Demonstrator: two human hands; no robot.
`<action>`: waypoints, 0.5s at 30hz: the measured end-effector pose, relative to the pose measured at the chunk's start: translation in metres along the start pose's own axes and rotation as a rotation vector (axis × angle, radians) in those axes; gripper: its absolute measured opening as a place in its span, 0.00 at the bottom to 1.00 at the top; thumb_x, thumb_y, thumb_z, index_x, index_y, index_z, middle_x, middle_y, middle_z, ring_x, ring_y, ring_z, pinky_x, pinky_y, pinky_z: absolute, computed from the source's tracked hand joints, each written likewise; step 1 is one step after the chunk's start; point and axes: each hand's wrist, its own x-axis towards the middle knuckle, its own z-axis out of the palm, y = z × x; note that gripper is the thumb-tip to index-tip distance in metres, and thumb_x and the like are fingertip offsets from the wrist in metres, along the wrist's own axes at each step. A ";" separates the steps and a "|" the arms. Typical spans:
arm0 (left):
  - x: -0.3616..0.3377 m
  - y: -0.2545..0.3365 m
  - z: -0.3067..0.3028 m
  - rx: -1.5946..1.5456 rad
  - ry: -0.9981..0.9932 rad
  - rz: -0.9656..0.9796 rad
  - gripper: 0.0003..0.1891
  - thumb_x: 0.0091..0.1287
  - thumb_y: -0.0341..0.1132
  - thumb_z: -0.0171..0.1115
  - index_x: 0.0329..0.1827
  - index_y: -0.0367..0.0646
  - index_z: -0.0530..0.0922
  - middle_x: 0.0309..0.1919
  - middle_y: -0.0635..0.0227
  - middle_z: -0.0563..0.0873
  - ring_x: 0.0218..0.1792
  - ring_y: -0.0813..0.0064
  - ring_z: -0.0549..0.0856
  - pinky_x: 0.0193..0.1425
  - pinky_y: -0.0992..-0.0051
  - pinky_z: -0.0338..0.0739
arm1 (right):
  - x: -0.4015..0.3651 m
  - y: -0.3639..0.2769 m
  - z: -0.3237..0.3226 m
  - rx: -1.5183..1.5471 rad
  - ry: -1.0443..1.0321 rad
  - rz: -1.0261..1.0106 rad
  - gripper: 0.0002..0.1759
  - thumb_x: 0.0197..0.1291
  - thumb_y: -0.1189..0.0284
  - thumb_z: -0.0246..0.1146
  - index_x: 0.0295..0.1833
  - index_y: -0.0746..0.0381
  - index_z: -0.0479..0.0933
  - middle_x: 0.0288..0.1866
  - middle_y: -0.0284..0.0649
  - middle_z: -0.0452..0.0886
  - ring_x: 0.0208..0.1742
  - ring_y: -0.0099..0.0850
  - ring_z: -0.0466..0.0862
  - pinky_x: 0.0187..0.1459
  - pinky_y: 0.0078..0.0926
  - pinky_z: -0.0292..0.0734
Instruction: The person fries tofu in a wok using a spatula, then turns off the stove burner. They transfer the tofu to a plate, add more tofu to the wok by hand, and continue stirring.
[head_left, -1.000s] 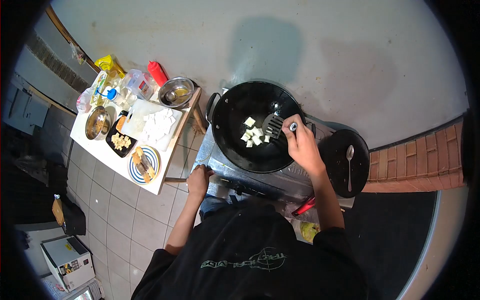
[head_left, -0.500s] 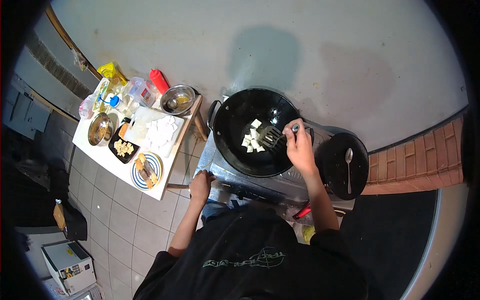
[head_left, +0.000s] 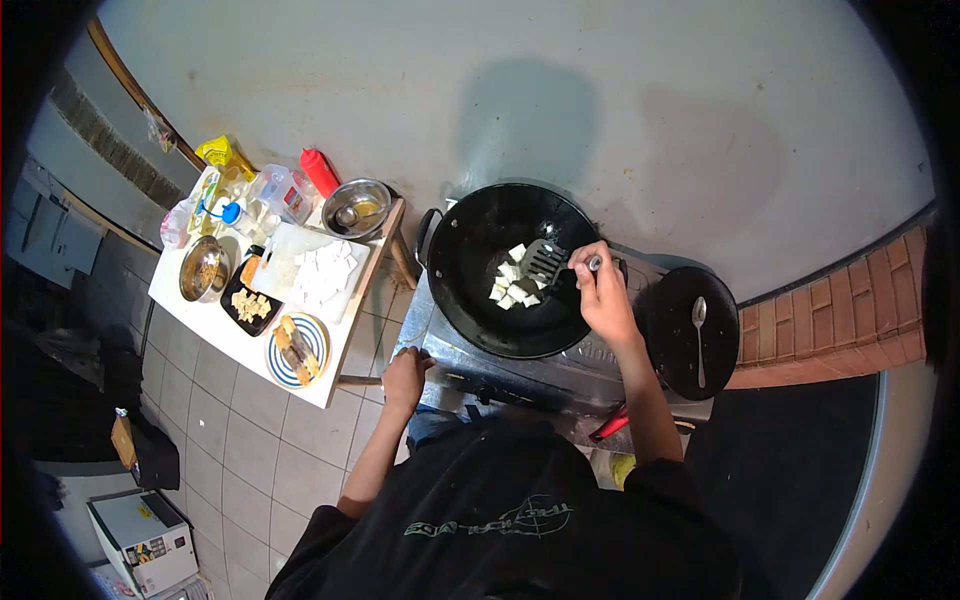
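Note:
A black wok (head_left: 470,290) sits on a metal stove (head_left: 520,365) and holds several white cubes (head_left: 512,280). My right hand (head_left: 605,295) grips the handle of a slotted spatula (head_left: 545,258), whose blade lies among the cubes. My left hand (head_left: 405,375) rests on the stove's front left corner and holds nothing I can see.
A white side table (head_left: 225,325) at left carries a cutting board with white cubes (head_left: 320,270), a striped plate (head_left: 297,350), a black dish (head_left: 250,303), two metal bowls, a red bottle (head_left: 320,170) and packets. A black lid with a spoon (head_left: 697,325) lies right of the wok.
The spatula blade has shifted up and to the right among the cubes, and the cubes are bunched closer. My left hand stays on the stove corner.

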 end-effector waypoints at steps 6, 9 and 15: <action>0.002 0.000 -0.001 -0.006 -0.036 -0.014 0.20 0.64 0.49 0.66 0.37 0.37 0.80 0.40 0.53 0.86 0.43 0.50 0.86 0.44 0.53 0.80 | -0.006 -0.010 -0.001 -0.059 0.003 -0.020 0.06 0.71 0.72 0.54 0.47 0.62 0.66 0.37 0.50 0.79 0.40 0.54 0.81 0.43 0.41 0.75; 0.002 -0.001 0.001 -0.009 -0.023 -0.016 0.20 0.63 0.49 0.66 0.37 0.37 0.80 0.39 0.53 0.86 0.42 0.50 0.86 0.43 0.53 0.80 | -0.008 -0.009 0.000 -0.066 0.004 -0.025 0.06 0.71 0.72 0.54 0.47 0.62 0.67 0.36 0.50 0.79 0.38 0.54 0.81 0.42 0.41 0.75; 0.002 -0.002 0.002 0.005 -0.004 0.005 0.20 0.63 0.49 0.66 0.36 0.37 0.79 0.38 0.53 0.86 0.40 0.49 0.86 0.41 0.53 0.80 | -0.013 -0.017 0.003 -0.057 0.003 -0.030 0.07 0.70 0.71 0.56 0.46 0.62 0.68 0.33 0.49 0.77 0.34 0.51 0.80 0.38 0.39 0.75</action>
